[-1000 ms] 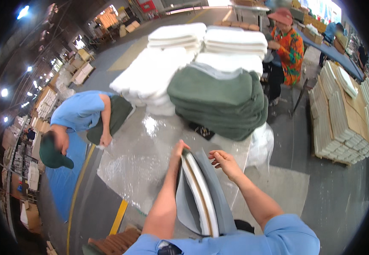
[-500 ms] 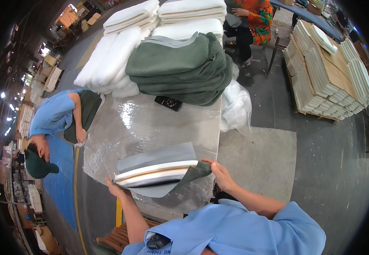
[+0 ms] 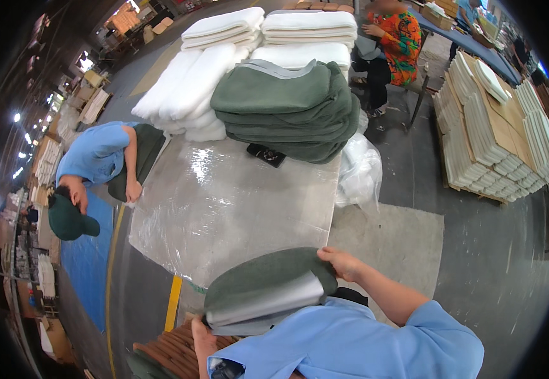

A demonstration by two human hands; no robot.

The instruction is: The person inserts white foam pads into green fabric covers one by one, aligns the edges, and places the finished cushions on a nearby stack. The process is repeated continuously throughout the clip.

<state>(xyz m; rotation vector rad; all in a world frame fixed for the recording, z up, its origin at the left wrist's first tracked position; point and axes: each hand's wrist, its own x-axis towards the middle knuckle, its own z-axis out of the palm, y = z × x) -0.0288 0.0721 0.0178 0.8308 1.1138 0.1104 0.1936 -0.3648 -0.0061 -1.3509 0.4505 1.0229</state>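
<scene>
A dark green fabric cushion cover point(image 3: 249, 275) with white padding point(image 3: 280, 300) showing in its opening is held close to my body, over the near edge of the table. My left hand point(image 3: 202, 331) is closed on its left end, with some fingers hidden beneath. My right hand point(image 3: 342, 264) pinches the right end, thumb on top. A grey fabric edge point(image 3: 249, 327) lies along the near side of the opening.
On the plastic-wrapped table point(image 3: 243, 202) stand piled green covers point(image 3: 280, 107), white padding stacks point(image 3: 179, 88) and a flat black object point(image 3: 265, 155). A co-worker point(image 3: 97, 151) bends at left; another person point(image 3: 401, 47) sits beyond. A loaded pallet point(image 3: 483, 132) stands right; brown slats point(image 3: 173, 347) lie near me.
Both hands have drawn the cushion cover off the table toward my body. It has tipped, so its green face now shows above the white padding.
</scene>
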